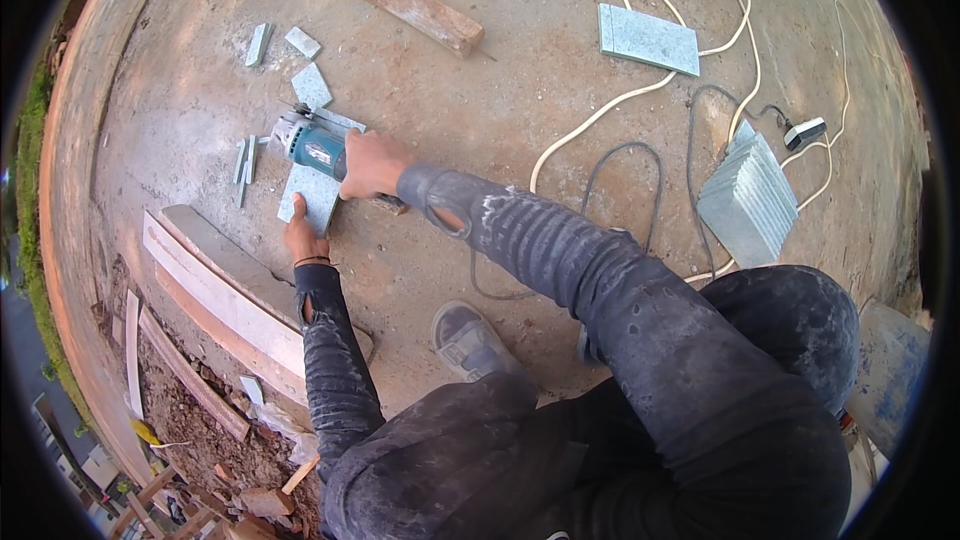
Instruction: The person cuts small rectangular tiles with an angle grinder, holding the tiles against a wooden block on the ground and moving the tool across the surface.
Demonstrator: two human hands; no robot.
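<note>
Left of centre in the frame, the right hand [373, 162] is clamped around the body of a teal angle grinder [318, 148], its fingers largely hidden on the far side. The grinder's head points to the left and its disc is hard to make out. Just below, the left hand [302, 232] grips the lower edge of a pale blue-green tile [309, 192], one digit on top and the others out of sight. The grinder covers the tile's middle; whether the pale piece showing above it is the same tile cannot be told. A wooden block [390, 204] peeks out beside the tile, mostly hidden. Thin strips [241, 172] lie to the left, and small offcuts [302, 41] above. At upper right, a cream cable [590, 135] passes partly under a whole tile [648, 38], near a tile stack [748, 195]. At lower right, a bluish container [892, 365] is cut off by the dark rim.
</note>
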